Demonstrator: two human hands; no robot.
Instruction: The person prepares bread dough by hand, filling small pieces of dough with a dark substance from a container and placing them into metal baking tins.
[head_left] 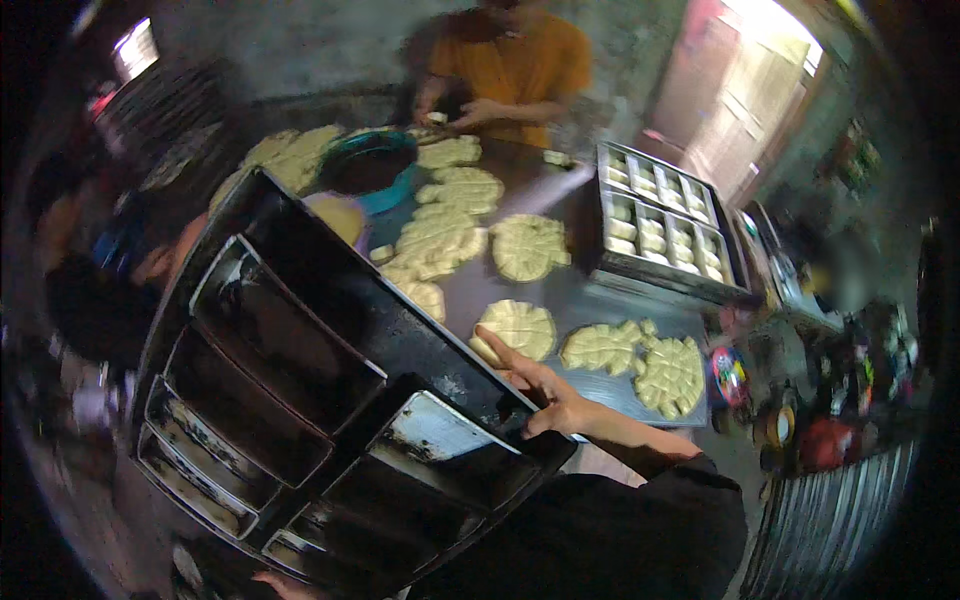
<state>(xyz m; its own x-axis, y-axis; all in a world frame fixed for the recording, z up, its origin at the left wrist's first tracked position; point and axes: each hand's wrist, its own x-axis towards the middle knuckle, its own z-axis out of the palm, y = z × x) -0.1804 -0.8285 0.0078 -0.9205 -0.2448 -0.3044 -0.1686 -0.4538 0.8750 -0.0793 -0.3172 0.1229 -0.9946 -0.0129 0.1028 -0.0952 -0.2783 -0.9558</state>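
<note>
I carry a large black baking tray (330, 290) with several empty rectangular loaf moulds, tilted in front of me. My right hand (545, 390) grips its right rim, fingers spread along the edge. My left hand (285, 582) shows only as fingertips at the tray's lower edge, holding it from beneath. Past the tray's rim lies a metal table (580, 300) with round cut dough pieces (515, 328).
A person in an orange shirt (510, 60) works dough at the far side of the table. A second tray (665, 225) with filled moulds sits at the right. A teal bowl (375, 165) stands near the back left. A doorway (760, 80) is at the upper right.
</note>
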